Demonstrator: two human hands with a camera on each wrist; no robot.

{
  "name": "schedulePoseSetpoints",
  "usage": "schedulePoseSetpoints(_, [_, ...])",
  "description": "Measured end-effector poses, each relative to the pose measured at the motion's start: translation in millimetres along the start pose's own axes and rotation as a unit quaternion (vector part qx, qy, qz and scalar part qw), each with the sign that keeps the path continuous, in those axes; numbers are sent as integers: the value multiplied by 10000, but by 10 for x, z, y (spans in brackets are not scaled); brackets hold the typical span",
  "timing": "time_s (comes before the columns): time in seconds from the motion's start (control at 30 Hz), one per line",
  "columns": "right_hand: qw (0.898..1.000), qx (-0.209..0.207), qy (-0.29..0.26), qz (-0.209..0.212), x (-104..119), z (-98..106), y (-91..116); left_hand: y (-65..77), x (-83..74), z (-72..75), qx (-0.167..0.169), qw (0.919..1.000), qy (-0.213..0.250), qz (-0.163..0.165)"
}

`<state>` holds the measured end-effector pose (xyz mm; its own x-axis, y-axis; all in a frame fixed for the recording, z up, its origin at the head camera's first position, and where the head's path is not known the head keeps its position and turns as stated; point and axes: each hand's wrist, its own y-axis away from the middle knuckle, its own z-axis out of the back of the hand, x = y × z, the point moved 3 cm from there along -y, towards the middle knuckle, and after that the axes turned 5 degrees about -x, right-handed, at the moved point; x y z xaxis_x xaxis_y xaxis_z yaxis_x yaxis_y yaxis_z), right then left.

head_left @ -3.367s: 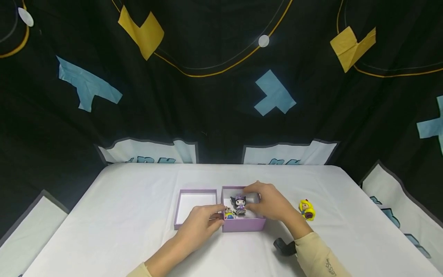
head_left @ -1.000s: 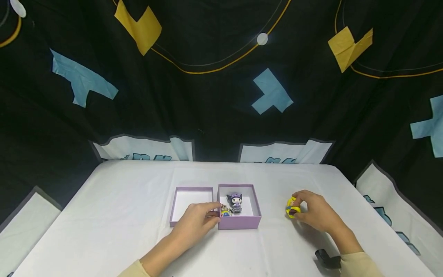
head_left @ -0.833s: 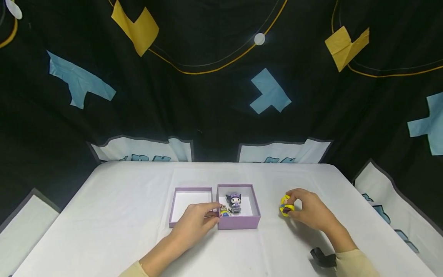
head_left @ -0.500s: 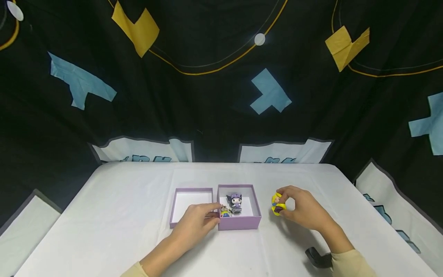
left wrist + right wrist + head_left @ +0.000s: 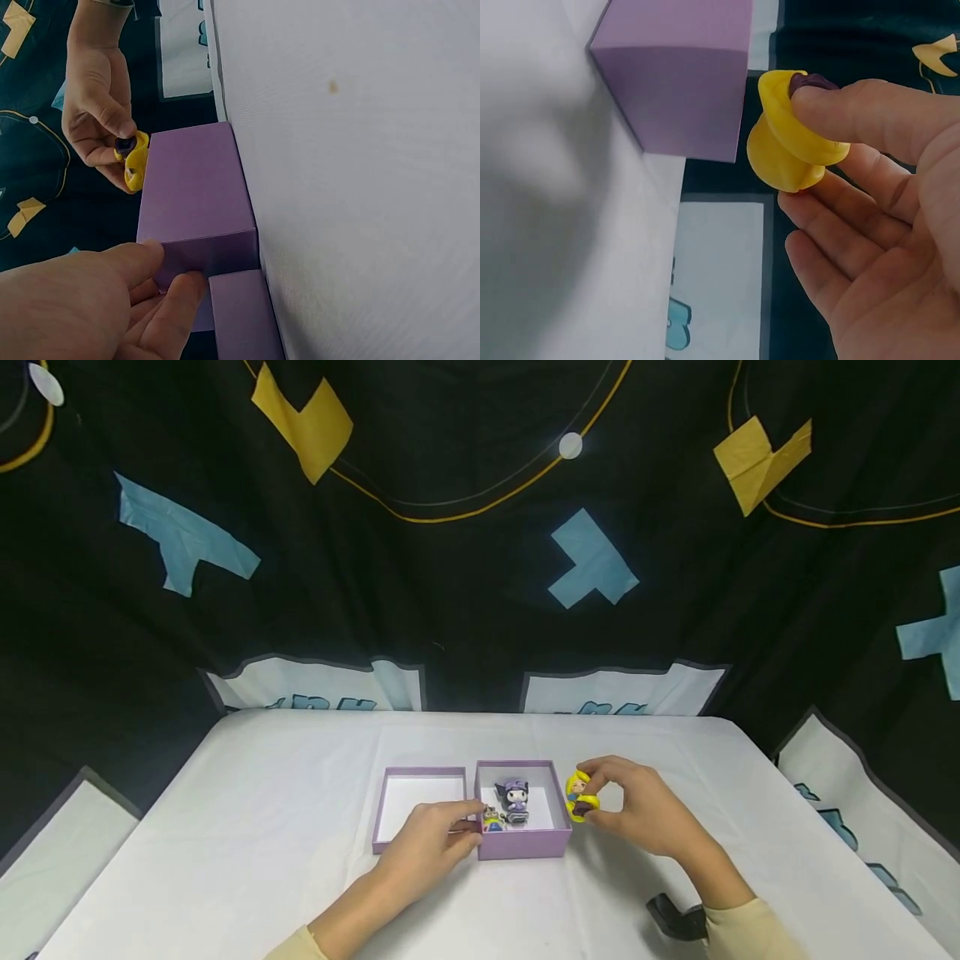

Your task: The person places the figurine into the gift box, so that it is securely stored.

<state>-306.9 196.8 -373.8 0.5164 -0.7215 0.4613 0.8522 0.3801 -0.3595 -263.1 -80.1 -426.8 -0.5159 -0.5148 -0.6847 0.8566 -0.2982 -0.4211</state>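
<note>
My right hand pinches a small yellow-haired figurine between thumb and fingers, beside the right wall of a lilac box. In the right wrist view the figurine's yellow back faces the camera, held above table height. My left hand grips the box's left wall, one fingertip at the rim and another finger against the outer side. Inside the open box lie a black-and-purple hooded figurine and, in the near left corner, a smaller colourful figurine, partly hidden by the wall and fingertips.
The box's shallow lilac lid lies inside up, just left of the box and partly behind the left hand. A black wrist-camera mount juts from the right sleeve. White cloth covers the table; a dark curtain hangs behind it.
The right hand has left the box, picked up the yellow-haired figurine from the table on the right and carried it left to the box's right side. The left hand has stayed at the box.
</note>
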Motion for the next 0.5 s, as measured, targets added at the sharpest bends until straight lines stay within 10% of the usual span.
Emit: schedulePoseSetpoints(0.5, [9989, 137, -446, 93, 95, -217, -90, 4, 4, -5, -84, 9999, 61, 12])
